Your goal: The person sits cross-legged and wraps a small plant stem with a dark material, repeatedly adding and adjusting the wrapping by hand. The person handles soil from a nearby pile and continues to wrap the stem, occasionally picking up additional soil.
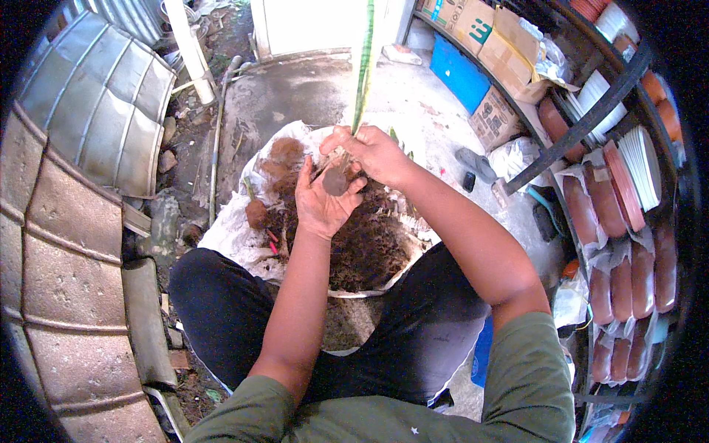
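A tall green snake plant leaf with pale edges (363, 70) stands upright in front of me. My right hand (378, 153) pinches it near its base. Below that, my left hand (321, 208) is palm up, its fingers curled about a round grey-brown clump (335, 181) at the foot of the plant. Both hands are above a heap of dark, fibrous potting mix (362, 247) on a white sack (225, 230). To the left sit a brown fibrous ball with a green shoot (257, 214), a lighter brown pile (286, 159) and a small red object (273, 245).
Ridged roof tiles (81, 288) and metal sheets (103, 96) stand on the left. At right, a shelf holds stacked brown pots (620, 284) and white trays (641, 166). Cardboard boxes (509, 55), a blue panel (464, 72) and sandals (476, 164) are at the far right.
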`<control>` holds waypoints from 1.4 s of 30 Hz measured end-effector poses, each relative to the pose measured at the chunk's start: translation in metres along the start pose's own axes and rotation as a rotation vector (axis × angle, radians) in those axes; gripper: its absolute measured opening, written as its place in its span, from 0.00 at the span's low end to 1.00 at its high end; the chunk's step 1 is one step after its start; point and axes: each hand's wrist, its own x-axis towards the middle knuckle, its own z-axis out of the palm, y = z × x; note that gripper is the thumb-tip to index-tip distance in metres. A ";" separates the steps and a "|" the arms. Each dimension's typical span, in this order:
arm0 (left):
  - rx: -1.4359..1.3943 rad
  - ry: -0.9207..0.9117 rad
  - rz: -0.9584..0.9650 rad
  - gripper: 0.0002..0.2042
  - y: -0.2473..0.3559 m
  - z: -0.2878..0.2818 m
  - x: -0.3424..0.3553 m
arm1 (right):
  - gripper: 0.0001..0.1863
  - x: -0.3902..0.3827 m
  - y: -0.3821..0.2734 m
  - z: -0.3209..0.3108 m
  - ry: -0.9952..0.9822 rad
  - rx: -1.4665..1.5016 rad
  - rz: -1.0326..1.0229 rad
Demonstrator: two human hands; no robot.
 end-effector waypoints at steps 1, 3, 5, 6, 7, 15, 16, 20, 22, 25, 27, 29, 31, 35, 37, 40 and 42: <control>0.059 0.031 0.046 0.26 -0.001 0.001 0.000 | 0.26 -0.005 -0.013 0.002 0.051 0.017 0.080; 0.170 0.150 0.153 0.23 -0.006 0.004 0.000 | 0.27 0.000 -0.002 0.001 0.104 0.017 0.100; 0.326 0.066 0.203 0.20 -0.003 -0.016 0.003 | 0.27 0.002 -0.004 0.004 0.127 0.030 0.113; 0.402 0.026 0.230 0.19 -0.001 -0.029 0.004 | 0.28 0.002 -0.008 0.006 0.122 0.044 0.119; 0.423 0.102 0.283 0.14 -0.010 -0.006 -0.003 | 0.28 0.000 -0.010 0.006 0.127 0.058 0.125; 0.453 0.188 0.278 0.16 -0.015 -0.018 -0.002 | 0.31 -0.002 -0.005 0.007 0.084 0.030 0.220; 0.461 0.169 0.262 0.17 -0.014 -0.020 -0.003 | 0.32 -0.003 -0.004 0.008 0.073 0.014 0.186; 0.436 0.162 0.274 0.16 -0.011 -0.027 0.000 | 0.33 -0.004 0.004 0.011 -0.032 0.077 0.033; 0.396 0.058 0.223 0.15 -0.003 -0.029 -0.001 | 0.33 -0.003 0.007 0.013 -0.079 0.093 -0.013; 0.177 0.265 0.283 0.11 -0.013 -0.013 0.003 | 0.32 -0.002 0.008 0.011 -0.111 0.032 0.052; 0.063 0.234 0.261 0.09 -0.010 -0.004 0.001 | 0.31 -0.003 0.008 0.012 -0.118 0.078 0.074; -0.016 0.222 0.235 0.08 -0.007 -0.002 0.002 | 0.29 -0.003 0.010 0.013 -0.132 0.102 0.047; -0.059 0.231 0.209 0.07 -0.004 -0.005 0.003 | 0.28 -0.002 0.017 0.015 -0.159 0.107 -0.031; -0.067 0.171 0.212 0.06 0.000 -0.008 0.004 | 0.28 0.001 0.018 0.017 -0.153 0.155 -0.017; -0.067 0.164 0.190 0.05 0.000 -0.009 0.005 | 0.27 0.000 0.010 0.015 -0.152 0.104 -0.022; -0.037 0.199 0.144 0.08 -0.002 -0.014 0.004 | 0.28 -0.006 -0.004 0.017 -0.116 0.075 0.131; -0.035 0.217 0.112 0.07 -0.006 -0.018 0.004 | 0.28 -0.004 0.009 0.018 -0.129 0.113 0.088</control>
